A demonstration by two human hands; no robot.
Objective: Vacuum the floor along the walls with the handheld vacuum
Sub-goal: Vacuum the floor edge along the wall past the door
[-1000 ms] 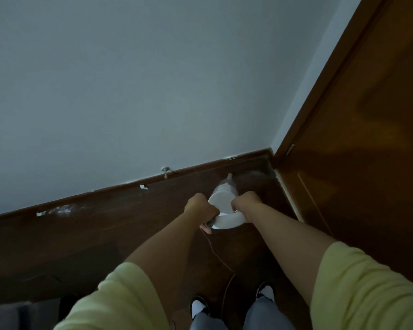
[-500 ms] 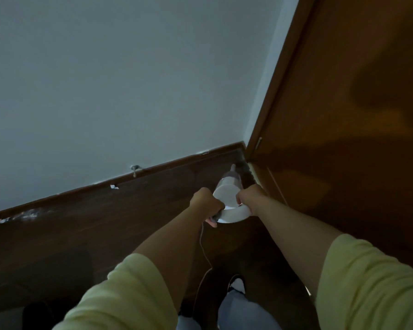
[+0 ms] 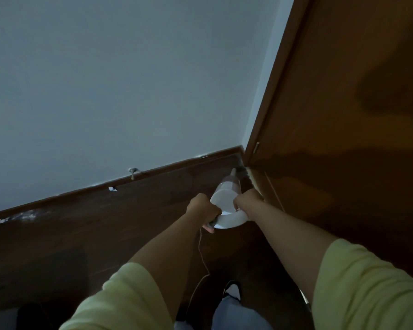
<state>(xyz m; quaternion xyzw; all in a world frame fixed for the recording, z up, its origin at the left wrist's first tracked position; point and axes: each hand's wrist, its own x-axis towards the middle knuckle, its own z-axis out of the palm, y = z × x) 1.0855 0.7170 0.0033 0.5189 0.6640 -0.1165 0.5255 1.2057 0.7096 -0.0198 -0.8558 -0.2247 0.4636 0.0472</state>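
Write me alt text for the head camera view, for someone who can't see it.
Two hands, the left hand and the right hand, grip a white handheld vacuum, its nozzle aimed into the floor corner where a dark baseboard under a pale wall meets a brown wooden door. A thin cord trails down from the vacuum's handle end.

Both arms reach forward, left hand [image 3: 202, 209] and right hand [image 3: 247, 201] curled in grips.

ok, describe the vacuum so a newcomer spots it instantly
Find the corner where the pale wall meets the brown door. Just below it, over the dark floor, both hands grip the vacuum: the only white, rounded thing there, its nozzle aimed into that corner.
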